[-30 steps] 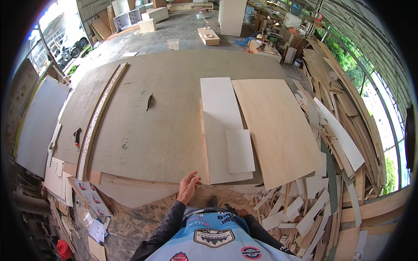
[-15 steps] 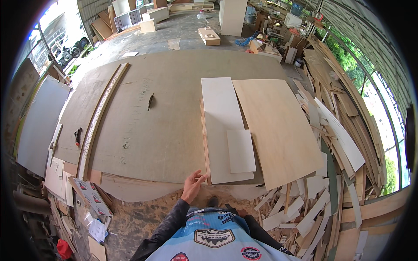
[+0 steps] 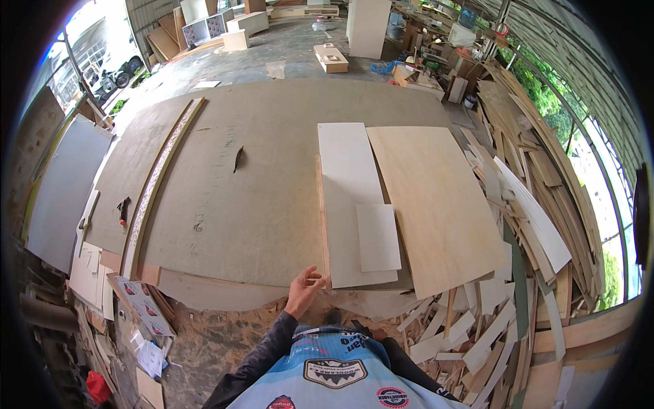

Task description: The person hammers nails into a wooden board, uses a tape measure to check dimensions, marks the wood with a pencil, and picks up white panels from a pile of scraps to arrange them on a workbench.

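Observation:
My left hand (image 3: 304, 290) is at the near edge of a large grey-brown board (image 3: 272, 204), fingers bent but apart. Its fingertips reach the near end of a thin wooden strip (image 3: 321, 218), which they seem to touch without wrapping round it. Along the strip's right side lies a long white panel (image 3: 346, 170), with a smaller white panel (image 3: 379, 238) on top near its front end. Further right, a wide pale plywood sheet (image 3: 443, 204) lies next to them. My right hand (image 3: 379, 335) is down at my waist, dark and mostly hidden, its fingers unclear.
A long narrow beam (image 3: 160, 184) lies at the left of the board, with a red-and-black tool (image 3: 123, 210) beside it. A small dark object (image 3: 238, 159) rests mid-board. Wood offcuts (image 3: 477, 327) litter the right floor, below stacked planks (image 3: 545, 177). A white cabinet (image 3: 368, 27) stands beyond.
My left hand has shifted very slightly right, its fingertips closer to the strip's near end. The view has moved a little; the panels and boards lie as before.

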The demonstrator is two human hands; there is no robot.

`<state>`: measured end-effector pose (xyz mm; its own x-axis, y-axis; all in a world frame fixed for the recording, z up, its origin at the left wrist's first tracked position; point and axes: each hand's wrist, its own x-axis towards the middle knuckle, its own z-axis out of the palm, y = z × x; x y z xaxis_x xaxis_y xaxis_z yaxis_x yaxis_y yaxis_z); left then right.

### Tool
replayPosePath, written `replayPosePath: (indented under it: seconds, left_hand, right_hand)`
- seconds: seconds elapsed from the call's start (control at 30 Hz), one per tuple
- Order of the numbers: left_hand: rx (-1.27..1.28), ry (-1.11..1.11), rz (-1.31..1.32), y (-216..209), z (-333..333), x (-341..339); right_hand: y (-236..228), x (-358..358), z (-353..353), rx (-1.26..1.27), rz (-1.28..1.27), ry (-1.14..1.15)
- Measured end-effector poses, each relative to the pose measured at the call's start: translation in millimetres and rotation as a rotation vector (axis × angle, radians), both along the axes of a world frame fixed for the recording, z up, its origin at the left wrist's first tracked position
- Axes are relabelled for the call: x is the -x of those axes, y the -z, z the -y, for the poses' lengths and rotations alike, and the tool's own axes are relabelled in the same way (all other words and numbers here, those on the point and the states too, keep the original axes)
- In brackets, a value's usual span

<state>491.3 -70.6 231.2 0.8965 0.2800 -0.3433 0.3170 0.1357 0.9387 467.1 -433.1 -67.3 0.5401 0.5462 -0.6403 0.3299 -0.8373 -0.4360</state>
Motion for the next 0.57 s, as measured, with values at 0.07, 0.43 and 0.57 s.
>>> replayPosePath:
  seconds: [0.07, 0.43, 0.57]
  left_hand:
    - [-0.022, 0.052, 0.037, 15, 9, -7]
    - [0.039, 0.007, 0.020, 2, 0, 12]
    - [0.114, -0.021, 0.018, 2, -9, 21]
  right_hand:
    - [8, 2, 12, 0.014, -0.045, 0.106]
    - [1, 6, 0, 0.015, -0.043, -0.002]
    - [5, -1, -4, 0.028, -0.071, -0.014]
